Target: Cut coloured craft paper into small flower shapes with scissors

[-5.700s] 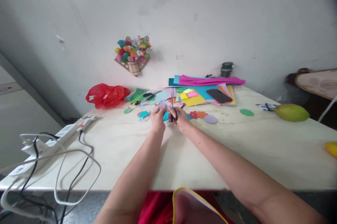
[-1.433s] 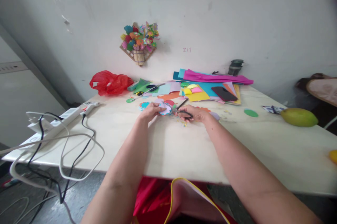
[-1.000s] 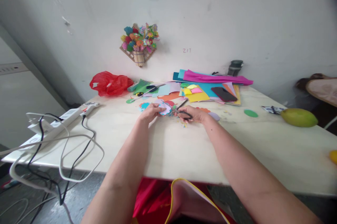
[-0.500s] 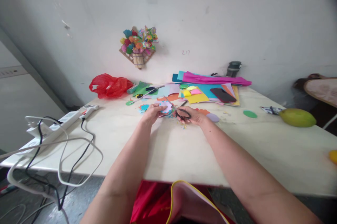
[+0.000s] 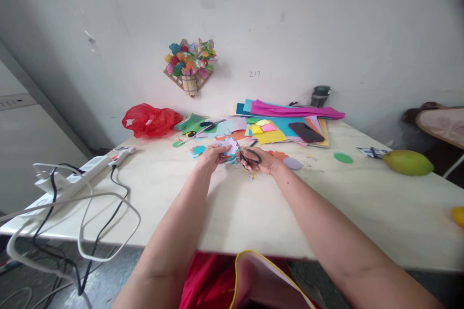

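My left hand (image 5: 213, 156) pinches a lilac paper flower (image 5: 229, 146) with a scalloped edge. In my right hand (image 5: 261, 160) is a pair of black-handled scissors (image 5: 251, 155), fingers through the loops. Its slim blades point up and left, beside the right edge of the flower. Blue and orange cut paper flowers (image 5: 198, 150) lie just left of my left hand. Close to my right hand are a lilac paper oval (image 5: 292, 163) and an orange paper shape (image 5: 278, 155). Small paper scraps (image 5: 253, 175) are scattered below the scissors.
Coloured paper sheets (image 5: 270, 136), a phone (image 5: 306, 132) and a second pair of scissors (image 5: 213, 124) lie at the back. A red plastic bag (image 5: 150, 120) sits back left. Power strips (image 5: 72, 181) with cables line the left edge. A green-yellow fruit (image 5: 408, 162) rests at right.
The scissors have turned slightly and their blades now stand more upright beside the lilac flower. The flower has shifted a little in my left hand. The view has moved slightly.
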{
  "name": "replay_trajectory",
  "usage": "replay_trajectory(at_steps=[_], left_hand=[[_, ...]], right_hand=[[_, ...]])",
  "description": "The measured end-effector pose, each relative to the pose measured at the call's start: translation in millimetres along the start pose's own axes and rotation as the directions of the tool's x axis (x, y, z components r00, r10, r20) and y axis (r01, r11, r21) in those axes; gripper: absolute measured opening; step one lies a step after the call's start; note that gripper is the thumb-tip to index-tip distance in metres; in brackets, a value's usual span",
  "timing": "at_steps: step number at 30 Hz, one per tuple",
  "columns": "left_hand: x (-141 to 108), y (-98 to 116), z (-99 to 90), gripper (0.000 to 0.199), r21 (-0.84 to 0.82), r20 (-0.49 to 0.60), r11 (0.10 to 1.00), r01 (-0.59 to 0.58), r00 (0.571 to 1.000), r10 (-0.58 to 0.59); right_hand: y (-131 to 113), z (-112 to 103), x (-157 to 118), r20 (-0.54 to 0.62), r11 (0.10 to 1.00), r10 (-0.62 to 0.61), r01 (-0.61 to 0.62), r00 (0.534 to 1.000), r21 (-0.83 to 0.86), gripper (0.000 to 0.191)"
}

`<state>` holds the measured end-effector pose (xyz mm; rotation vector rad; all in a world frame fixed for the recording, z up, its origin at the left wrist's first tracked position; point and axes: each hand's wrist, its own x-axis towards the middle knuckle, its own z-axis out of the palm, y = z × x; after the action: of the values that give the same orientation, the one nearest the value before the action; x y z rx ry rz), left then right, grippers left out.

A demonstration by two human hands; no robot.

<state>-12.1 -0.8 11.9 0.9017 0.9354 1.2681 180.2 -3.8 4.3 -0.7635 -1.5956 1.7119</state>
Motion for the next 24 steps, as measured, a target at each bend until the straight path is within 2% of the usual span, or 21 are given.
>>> replay_trajectory(at_steps=[17, 24], left_hand=[[-2.4, 0.8, 13.4, 0.019, -0.037, -0.127, 0.999, -0.028, 0.992, 0.023], [-7.6, 5.5, 19.6, 0.021, -0.057, -0.132, 0.998, -0.026, 0.991, 0.018]], right_hand=[[0.5, 12.8, 3.8, -0.042, 0.997, -0.074, 0.075, 0.996, 0.034, 0.044], [3.2, 13.4, 5.7, -0.058, 0.993, -0.110, 0.112, 0.992, 0.037, 0.047]])
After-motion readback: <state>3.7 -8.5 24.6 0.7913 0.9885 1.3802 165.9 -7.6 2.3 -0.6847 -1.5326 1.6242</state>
